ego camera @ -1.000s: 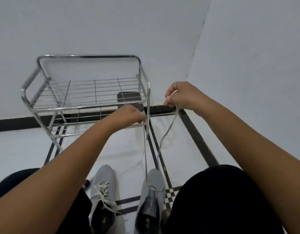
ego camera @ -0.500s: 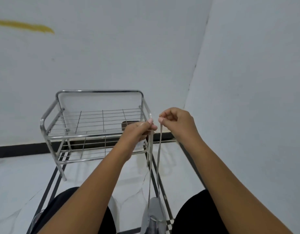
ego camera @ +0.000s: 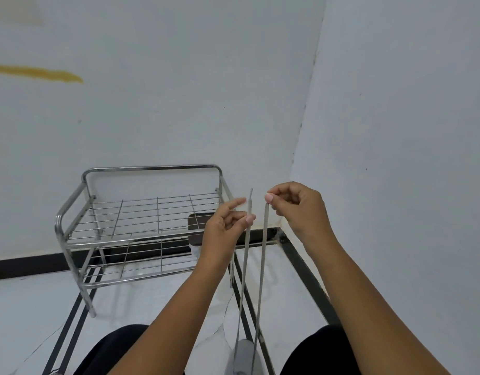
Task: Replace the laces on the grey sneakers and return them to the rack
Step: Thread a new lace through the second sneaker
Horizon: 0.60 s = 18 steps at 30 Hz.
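Note:
Two strands of a flat grey lace (ego camera: 244,269) rise taut from the toe of a grey sneaker (ego camera: 243,355) at the bottom edge of the view. My left hand (ego camera: 226,223) pinches the left strand just below its tip, which sticks up above the fingers. My right hand (ego camera: 297,205) pinches the top of the right strand. Both hands are held side by side at about the same height, in front of the metal shoe rack (ego camera: 141,226). The second sneaker is out of view.
The chrome rack stands against the back wall, its wire shelves holding no shoes. A dark box (ego camera: 197,226) sits behind its right side. White walls meet in a corner at the right. My black-clad knees (ego camera: 322,350) frame the sneaker on the white tiled floor.
My hands have come together and risen, pulling both lace strands up taut and level. The view has tilted upward, so the left sneaker has dropped out of sight.

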Available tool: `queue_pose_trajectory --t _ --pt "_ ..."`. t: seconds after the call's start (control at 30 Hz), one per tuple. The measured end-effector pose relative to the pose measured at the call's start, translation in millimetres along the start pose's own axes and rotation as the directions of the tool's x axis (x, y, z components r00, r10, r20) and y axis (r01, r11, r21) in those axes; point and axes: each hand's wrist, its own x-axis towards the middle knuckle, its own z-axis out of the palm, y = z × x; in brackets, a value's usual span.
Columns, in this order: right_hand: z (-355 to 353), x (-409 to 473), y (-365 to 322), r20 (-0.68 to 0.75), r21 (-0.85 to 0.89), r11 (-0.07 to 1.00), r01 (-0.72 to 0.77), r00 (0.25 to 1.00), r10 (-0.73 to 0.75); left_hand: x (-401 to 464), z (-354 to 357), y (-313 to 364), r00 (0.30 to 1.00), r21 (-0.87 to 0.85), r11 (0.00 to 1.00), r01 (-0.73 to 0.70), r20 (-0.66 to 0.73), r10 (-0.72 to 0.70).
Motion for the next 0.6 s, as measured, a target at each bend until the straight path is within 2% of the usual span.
queue_pose_trajectory --t 0.6 --pt "-8.4 -5.5 -12.7 0.078 0.066 0.998 0.003 0.997 -0.009 -10.3 19.8 8.4 1.0 -0.048 0.999 0.002 -0.028 -0.003"
